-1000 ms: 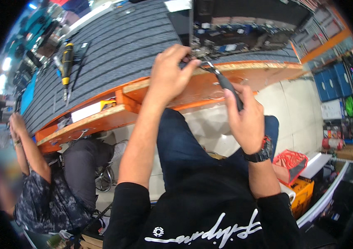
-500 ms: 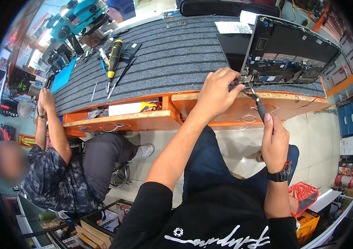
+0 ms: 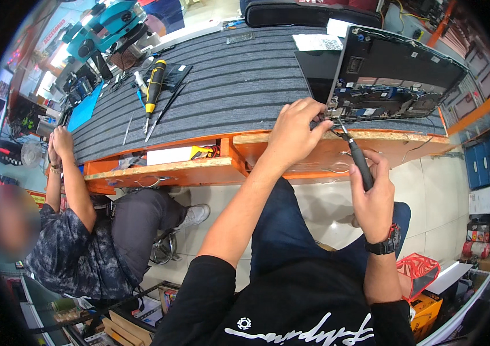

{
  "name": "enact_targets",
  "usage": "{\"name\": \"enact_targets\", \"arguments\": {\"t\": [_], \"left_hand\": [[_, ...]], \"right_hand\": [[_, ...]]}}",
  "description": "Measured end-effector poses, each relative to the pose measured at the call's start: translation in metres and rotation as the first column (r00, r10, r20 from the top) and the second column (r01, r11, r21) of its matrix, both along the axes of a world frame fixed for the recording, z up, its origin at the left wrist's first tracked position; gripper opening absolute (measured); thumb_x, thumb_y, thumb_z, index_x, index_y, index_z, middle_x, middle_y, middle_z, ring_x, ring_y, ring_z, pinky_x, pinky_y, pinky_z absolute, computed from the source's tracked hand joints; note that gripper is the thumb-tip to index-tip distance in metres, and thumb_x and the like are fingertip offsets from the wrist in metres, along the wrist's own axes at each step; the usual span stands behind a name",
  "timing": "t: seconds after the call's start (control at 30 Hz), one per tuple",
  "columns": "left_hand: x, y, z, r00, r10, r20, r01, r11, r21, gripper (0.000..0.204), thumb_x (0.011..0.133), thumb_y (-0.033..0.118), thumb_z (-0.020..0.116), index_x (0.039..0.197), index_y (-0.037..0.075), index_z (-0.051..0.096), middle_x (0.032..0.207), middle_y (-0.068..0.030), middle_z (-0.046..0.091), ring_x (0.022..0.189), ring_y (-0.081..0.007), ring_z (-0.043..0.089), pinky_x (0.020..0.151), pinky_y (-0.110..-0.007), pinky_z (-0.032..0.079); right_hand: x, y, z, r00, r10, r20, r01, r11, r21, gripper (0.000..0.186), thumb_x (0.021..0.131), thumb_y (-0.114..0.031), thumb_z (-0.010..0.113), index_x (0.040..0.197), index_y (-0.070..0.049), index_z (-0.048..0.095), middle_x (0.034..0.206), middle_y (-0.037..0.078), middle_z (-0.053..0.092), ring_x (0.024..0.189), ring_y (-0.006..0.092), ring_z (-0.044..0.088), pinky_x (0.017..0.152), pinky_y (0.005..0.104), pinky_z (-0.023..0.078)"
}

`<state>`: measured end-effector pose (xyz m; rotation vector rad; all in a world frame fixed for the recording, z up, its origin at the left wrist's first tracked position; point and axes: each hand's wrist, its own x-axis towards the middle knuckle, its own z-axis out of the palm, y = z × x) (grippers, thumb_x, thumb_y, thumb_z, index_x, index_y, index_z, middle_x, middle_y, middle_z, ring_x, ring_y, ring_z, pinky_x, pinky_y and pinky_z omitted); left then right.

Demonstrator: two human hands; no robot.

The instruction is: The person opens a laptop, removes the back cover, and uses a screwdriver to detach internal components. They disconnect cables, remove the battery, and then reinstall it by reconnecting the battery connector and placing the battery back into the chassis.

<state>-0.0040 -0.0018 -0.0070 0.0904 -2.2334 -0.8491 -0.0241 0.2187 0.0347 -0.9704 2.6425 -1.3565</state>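
An opened-up laptop (image 3: 397, 69) stands on edge at the right of the bench, its inner boards and parts facing me. My left hand (image 3: 296, 131) is closed at its lower left corner, thumb and fingers pinched there; its fingertips partly hide what they grip. My right hand (image 3: 373, 199) holds a black-handled screwdriver (image 3: 360, 164) between thumb and fingers, below the bench edge. Its metal shaft points up and left to the laptop's lower edge, close to my left thumb. Whether the tip touches a screw is too small to tell.
A ribbed grey mat (image 3: 227, 81) covers the bench. On it lie a yellow-and-black screwdriver (image 3: 154, 89), tweezers (image 3: 167, 109) and a blue sheet (image 3: 86, 106). A teal microscope (image 3: 103, 34) stands far left. An open drawer (image 3: 170, 167) juts out. Another person (image 3: 78, 242) sits at left, hands together.
My right hand has shifted its grip lower, so more of the black handle shows between thumb and fingers. My left hand stays at the laptop's corner. The whole view has shifted slightly.
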Motion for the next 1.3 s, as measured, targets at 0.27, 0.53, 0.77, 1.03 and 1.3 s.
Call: {"name": "enact_targets", "arguments": {"t": [0.27,0.53,0.77,1.03,1.3], "left_hand": [[0.0,-0.001,0.004,0.999,0.017,0.036,-0.017,1.0,-0.003,0.026,0.082,0.016,0.081,0.091,-0.002,0.064,0.086,-0.0137,0.063,0.081,-0.0318,0.063,0.075,-0.039,0.049],[-0.001,0.004,0.008,0.991,0.019,0.134,-0.027,0.998,0.054,0.029,0.08,0.02,0.084,0.094,0.001,0.067,0.086,-0.0088,0.063,0.08,-0.0273,0.061,0.076,-0.039,0.048],[-0.002,0.004,0.011,0.989,0.018,0.146,-0.033,0.994,0.103,0.026,0.081,0.017,0.082,0.089,-0.002,0.065,0.085,-0.0111,0.062,0.078,-0.0285,0.061,0.073,-0.039,0.048],[-0.005,0.006,0.01,0.989,0.018,0.145,-0.036,0.992,0.122,0.024,0.083,0.013,0.079,0.088,-0.004,0.064,0.086,-0.0129,0.062,0.078,-0.0296,0.061,0.073,-0.039,0.048],[-0.004,0.008,0.014,0.991,-0.016,0.133,-0.004,0.989,0.147,0.02,0.085,0.01,0.078,0.09,-0.004,0.065,0.087,-0.0118,0.062,0.08,-0.0272,0.06,0.075,-0.036,0.048]], "right_hand": [[-0.01,0.004,-0.006,0.998,0.006,-0.069,-0.002,0.998,0.057,0.023,0.102,-0.023,0.06,0.111,-0.002,0.063,0.083,0.024,0.069,0.075,0.0418,0.069,0.064,0.0479,0.053],[-0.005,0.004,0.0,0.997,0.03,0.064,-0.028,0.999,-0.026,0.033,0.096,-0.01,0.066,0.124,-0.002,0.051,0.085,0.019,0.07,0.071,0.039,0.069,0.064,0.0459,0.054],[-0.006,0.001,-0.011,0.981,0.024,-0.195,-0.043,0.994,-0.098,0.028,0.096,-0.012,0.066,0.119,-0.001,0.055,0.088,0.021,0.07,0.074,0.039,0.07,0.063,0.045,0.056],[-0.006,0.001,-0.008,0.991,0.009,-0.135,-0.012,1.0,-0.02,0.027,0.099,-0.021,0.064,0.115,-0.001,0.056,0.08,0.022,0.07,0.073,0.0404,0.07,0.062,0.0482,0.055],[-0.008,-0.001,-0.012,0.988,0.013,-0.154,-0.021,0.999,-0.051,0.025,0.099,-0.02,0.064,0.112,0.0,0.055,0.08,0.023,0.07,0.069,0.041,0.069,0.059,0.0481,0.054]]}}
